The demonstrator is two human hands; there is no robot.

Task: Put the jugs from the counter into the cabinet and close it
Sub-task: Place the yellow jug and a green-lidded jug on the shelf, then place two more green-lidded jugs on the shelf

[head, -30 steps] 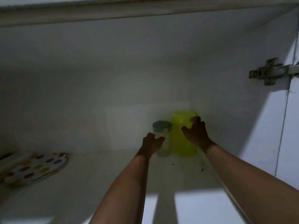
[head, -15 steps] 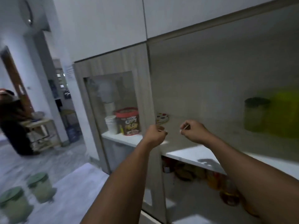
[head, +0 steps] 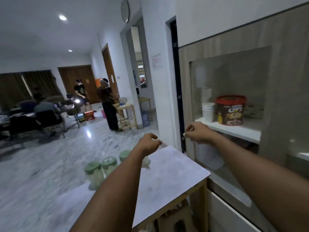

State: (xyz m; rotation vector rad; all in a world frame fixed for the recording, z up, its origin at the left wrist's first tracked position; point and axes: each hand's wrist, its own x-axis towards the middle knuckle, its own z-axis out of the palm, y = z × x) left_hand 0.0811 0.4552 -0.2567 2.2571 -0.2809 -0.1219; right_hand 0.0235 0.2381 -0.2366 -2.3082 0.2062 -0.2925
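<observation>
White counter (head: 175,166) fills the near ground, and both forearms are stretched out above it. Three green-lidded jugs (head: 108,166) stand at its far left edge, partly hidden by the left arm, below and just short of the left hand (head: 149,144), whose fingers are loosely curled on nothing. The right hand (head: 198,133) is held near the cabinet (head: 184,91) edge, fingers curled with fingertips pinched together. Behind the glass, cups (head: 207,112) and a tub (head: 230,110) are shelved. Beyond, people (head: 108,108) are seen on a marble floor (head: 50,156).
</observation>
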